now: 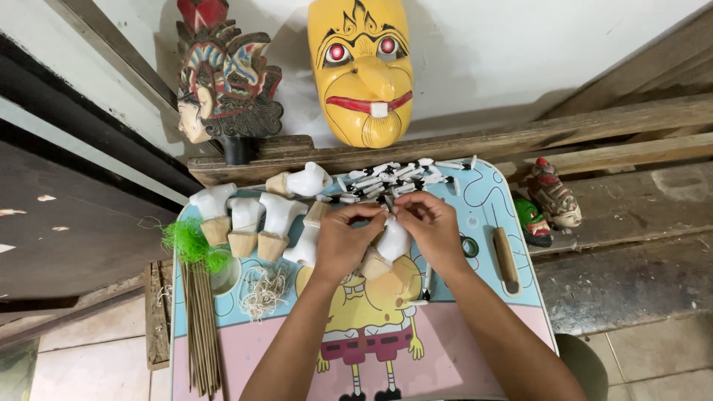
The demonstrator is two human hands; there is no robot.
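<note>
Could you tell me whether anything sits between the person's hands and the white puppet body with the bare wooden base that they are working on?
Nothing visible does. The left hand and right hand both already touch the white puppet body with a bare wooden base, held above the small cartoon-printed table. The other white bodies lie off to the left.

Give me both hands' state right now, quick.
Left hand: closed, fingers pinching the top of the white puppet torso.
Right hand: closed on the same white puppet torso, fingertips at its top.
</note>
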